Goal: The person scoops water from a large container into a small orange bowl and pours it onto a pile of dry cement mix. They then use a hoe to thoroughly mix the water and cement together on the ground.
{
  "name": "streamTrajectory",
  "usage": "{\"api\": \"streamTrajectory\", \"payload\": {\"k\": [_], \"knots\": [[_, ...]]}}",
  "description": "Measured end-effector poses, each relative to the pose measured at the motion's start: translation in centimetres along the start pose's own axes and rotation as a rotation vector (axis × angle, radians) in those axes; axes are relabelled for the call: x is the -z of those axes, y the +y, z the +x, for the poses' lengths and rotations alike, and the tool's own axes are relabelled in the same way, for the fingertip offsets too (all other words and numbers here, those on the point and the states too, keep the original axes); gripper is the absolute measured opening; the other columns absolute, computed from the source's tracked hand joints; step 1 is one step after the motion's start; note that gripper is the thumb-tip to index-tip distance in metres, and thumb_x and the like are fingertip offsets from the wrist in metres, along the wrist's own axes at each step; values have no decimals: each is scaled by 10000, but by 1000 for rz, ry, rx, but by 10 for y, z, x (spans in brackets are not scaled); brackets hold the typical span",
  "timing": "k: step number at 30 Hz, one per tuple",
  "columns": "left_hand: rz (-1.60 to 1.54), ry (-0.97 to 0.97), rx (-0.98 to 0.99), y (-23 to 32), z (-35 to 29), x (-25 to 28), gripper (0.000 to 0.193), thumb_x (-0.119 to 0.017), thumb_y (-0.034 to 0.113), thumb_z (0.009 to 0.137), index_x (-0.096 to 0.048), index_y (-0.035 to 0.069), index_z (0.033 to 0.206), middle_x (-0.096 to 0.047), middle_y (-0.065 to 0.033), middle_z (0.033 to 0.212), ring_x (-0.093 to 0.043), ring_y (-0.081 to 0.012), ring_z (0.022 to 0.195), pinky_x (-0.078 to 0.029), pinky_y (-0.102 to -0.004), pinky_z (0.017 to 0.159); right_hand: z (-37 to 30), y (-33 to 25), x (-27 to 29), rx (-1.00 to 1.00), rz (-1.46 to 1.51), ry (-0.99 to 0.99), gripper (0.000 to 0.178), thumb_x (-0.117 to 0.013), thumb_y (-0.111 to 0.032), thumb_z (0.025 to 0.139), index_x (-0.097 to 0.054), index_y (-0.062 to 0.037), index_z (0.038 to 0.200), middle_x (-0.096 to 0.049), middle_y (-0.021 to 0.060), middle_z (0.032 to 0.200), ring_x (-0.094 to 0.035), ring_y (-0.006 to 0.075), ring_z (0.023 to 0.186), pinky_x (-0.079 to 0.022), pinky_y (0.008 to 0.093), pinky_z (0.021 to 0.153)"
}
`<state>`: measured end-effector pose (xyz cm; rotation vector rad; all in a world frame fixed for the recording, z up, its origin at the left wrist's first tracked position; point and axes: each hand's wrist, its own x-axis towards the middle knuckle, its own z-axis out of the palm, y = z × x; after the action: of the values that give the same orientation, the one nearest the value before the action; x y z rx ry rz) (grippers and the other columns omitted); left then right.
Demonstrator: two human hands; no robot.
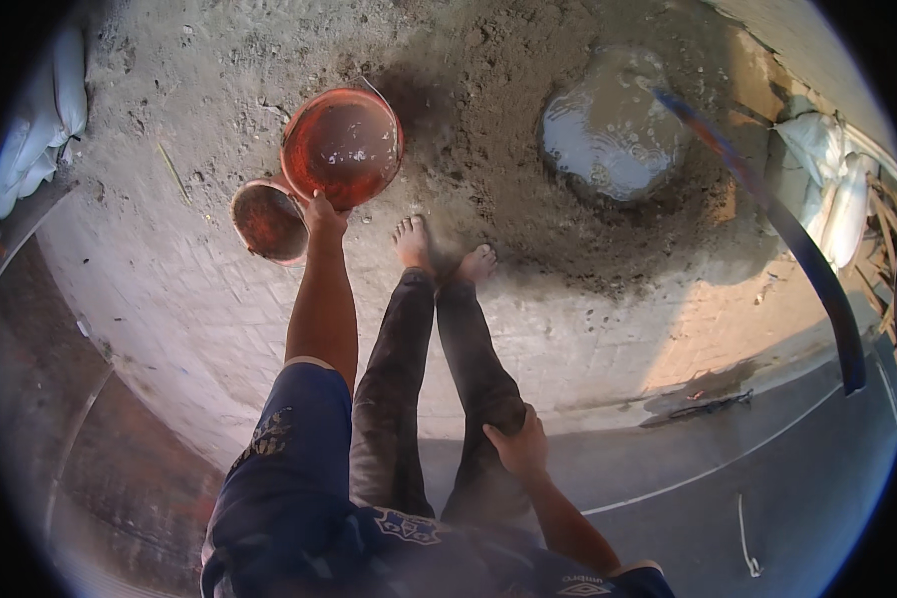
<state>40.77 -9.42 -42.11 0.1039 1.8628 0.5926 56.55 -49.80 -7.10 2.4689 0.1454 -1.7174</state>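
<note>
My left hand (324, 212) grips the near rim of a round red bucket (377, 186) that has cloudy water (354, 149) in it. Beside the hand, to its left, sits a second, smaller reddish bucket (269, 221) with a dirty inside. My right hand (520, 444) rests on my right knee, thumb spread from the fingers, holding nothing. To the right of my bare feet, a pool of water (613, 140) lies in a hollow ringed by wet grey sand or mortar mix (528, 214). A dark hose (767, 199) arches over to the pool's right edge.
White sacks (837, 184) and wooden pieces (884, 214) lie along the right wall. More white sacks (45, 125) are at the far left. Behind my feet, the pale paved surface (588, 349) ends at an edge above a grey floor (648, 463). Mud spreads across the far ground.
</note>
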Motion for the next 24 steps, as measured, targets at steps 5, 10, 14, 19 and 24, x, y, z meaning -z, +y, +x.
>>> {"api": "streamTrajectory", "payload": {"k": [5,10,14,19,24], "knots": [[-242,-204,-22,-33,24,16,562,-303,357,1039,-229,19,1483,-311,-221,1516,-403,-495,1320,-418,-637,1037,0,4,-4,12,55,-21,860,-776,-485,741,-404,-42,1377,-568,236,1217,-565,409,1139,-475,489,928],[-238,-215,29,-45,45,20,559,-297,345,1034,-219,20,1483,-305,-227,1514,-405,-514,1308,-411,-662,1027,-3,1,-6,29,93,-34,860,-773,-474,745,-398,-43,1388,-559,237,1235,-559,410,1149,-469,489,940],[-39,1,112,-29,14,-4,640,-407,428,1010,-230,39,1487,-256,-219,1539,-403,-538,1297,-380,-693,1015,-8,-6,0,-23,148,-64,872,-765,-479,748,-385,-32,1393,-549,243,1245,-552,414,1158,-466,490,949],[577,116,-85,12,-23,-6,720,-521,518,950,-319,80,1485,-462,-181,1408,-462,-423,1292,-377,-586,1036,-12,-10,0,-5,145,-68,881,-754,-490,751,-371,-36,1402,-547,254,1234,-557,419,1147,-468,493,951],[691,-404,-339,31,-168,-79,778,-630,540,893,-421,16,1428,-530,-138,1354,-528,-283,1224,-409,-443,1001,-14,-19,2,-35,93,-107,963,-737,-580,724,-379,-9,1411,-553,273,1250,-569,421,1148,-472,478,964]]}}
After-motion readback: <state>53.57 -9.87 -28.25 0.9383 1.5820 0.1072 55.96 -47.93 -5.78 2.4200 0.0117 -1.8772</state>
